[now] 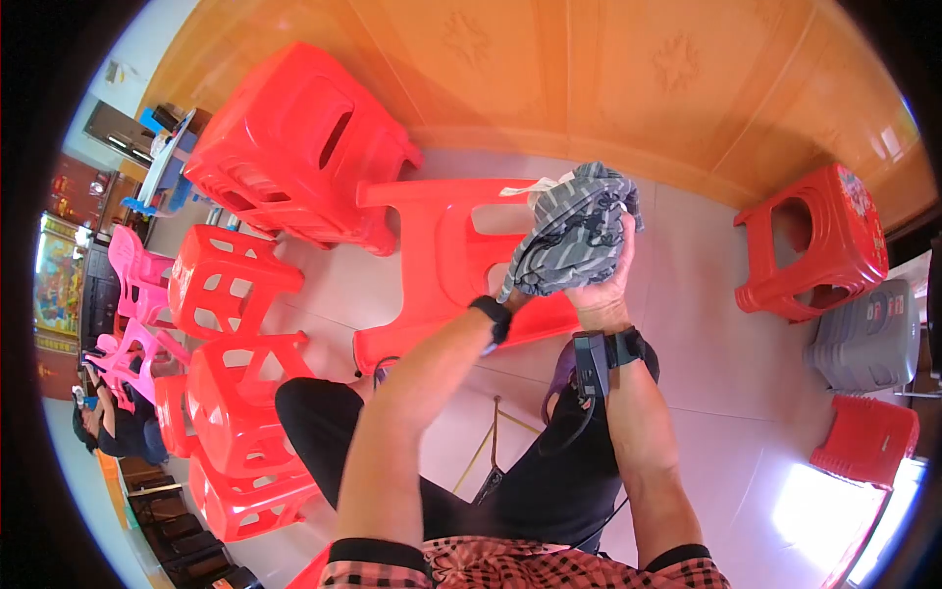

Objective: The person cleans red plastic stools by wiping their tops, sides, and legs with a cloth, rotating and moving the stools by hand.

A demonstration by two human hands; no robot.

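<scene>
A bundled grey-and-black striped cloth garment (579, 231), with a white label-like strip at its upper left, is held up in front of me. My right hand (606, 285) grips its right side from below, thumb along the edge. My left hand (516, 298) goes in behind or under the cloth at its lower left, and its fingers are hidden. Behind the garment a red plastic stool (432, 255) lies tipped on the floor. Straps with small devices circle both wrists.
Stacked red stools (294, 137) stand at upper left, with more red stools (235, 402) below and pink chairs (142, 275) beyond. At right are another red stool (834, 236) and grey stacked stools (868, 339). A wooden panel (628, 79) runs behind. Another person (128, 427) is at far left.
</scene>
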